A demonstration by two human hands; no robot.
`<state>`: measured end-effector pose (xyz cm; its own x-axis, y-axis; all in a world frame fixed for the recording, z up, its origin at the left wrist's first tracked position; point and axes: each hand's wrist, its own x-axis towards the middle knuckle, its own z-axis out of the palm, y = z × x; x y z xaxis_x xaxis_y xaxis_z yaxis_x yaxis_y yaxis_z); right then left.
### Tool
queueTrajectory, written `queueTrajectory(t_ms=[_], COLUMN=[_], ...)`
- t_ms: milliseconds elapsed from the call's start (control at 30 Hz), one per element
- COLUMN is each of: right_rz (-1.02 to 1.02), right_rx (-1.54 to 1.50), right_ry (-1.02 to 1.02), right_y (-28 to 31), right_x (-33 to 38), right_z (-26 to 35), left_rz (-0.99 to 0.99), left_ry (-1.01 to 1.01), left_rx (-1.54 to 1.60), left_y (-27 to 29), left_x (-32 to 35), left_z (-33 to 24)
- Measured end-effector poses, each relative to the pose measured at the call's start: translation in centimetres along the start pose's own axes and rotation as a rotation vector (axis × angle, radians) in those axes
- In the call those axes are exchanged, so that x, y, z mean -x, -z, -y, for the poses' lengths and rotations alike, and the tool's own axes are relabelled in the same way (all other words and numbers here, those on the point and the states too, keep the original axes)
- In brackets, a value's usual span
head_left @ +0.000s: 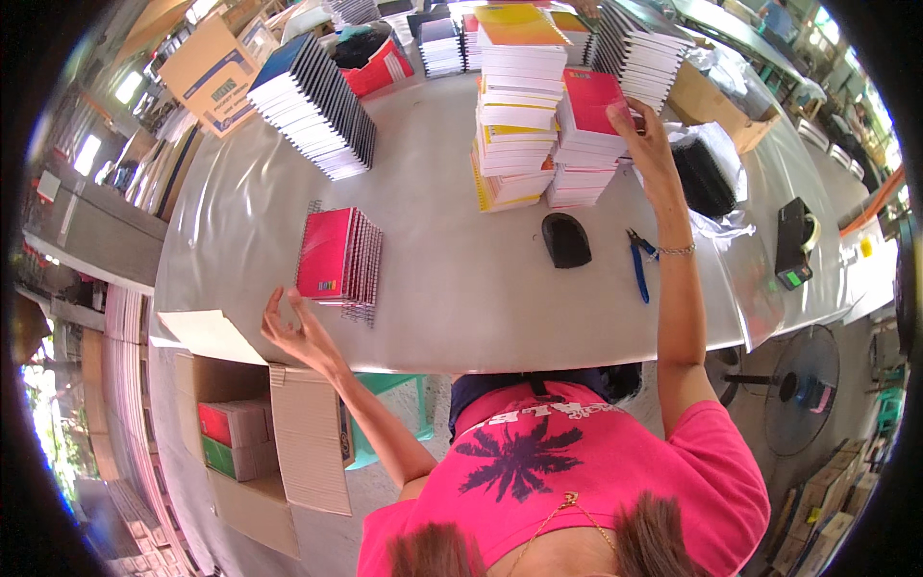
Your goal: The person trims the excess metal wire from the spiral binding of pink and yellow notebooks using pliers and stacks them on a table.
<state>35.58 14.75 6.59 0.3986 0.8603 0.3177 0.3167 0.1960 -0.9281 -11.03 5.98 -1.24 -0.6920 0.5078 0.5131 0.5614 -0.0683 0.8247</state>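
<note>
My left hand (294, 332) is beside the near left corner of a short stack of red spiral notebooks (327, 252), its fingers apart and holding nothing. At the far right, my right hand (646, 142) grips the right edge of the top red notebook (589, 101) on a tall stack. No wire binding shows on that stack. Left of it, and touching it, rises a taller pile of notebooks with yellow and orange covers (519, 26).
A black mouse-shaped object (565, 240), blue-handled cutters (638, 268) and a tape dispenser (794, 242) lie on the table (433, 317). Spiral notebook stacks (312, 108) stand farther back. An open carton (312, 438) holding notebooks sits below the left edge; a fan (803, 389) stands at right.
</note>
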Motion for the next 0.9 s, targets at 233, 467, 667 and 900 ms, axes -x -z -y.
queueTrajectory(t_ms=[233,467,667,900], right_rz=[0.030,0.105,-0.028,0.257], right_rx=[-0.121,-0.133,0.054,0.067], right_ry=[-0.083,-0.057,0.177,0.240], right_y=[0.6,2.8,3.3,4.7], right_x=[0.3,-0.7,0.8,9.6], right_z=[0.6,0.3,2.0,7.8], left_rz=[-0.037,0.185,0.484,0.613], left_ry=[-0.148,-0.194,-0.446,-1.051], left_rx=[-0.044,0.168,0.288,0.028], left_y=[0.5,-2.7,-6.1,-5.8], left_x=[1.3,4.9,7.9,9.8], left_z=[-4.4,-9.4,-14.6,-24.2])
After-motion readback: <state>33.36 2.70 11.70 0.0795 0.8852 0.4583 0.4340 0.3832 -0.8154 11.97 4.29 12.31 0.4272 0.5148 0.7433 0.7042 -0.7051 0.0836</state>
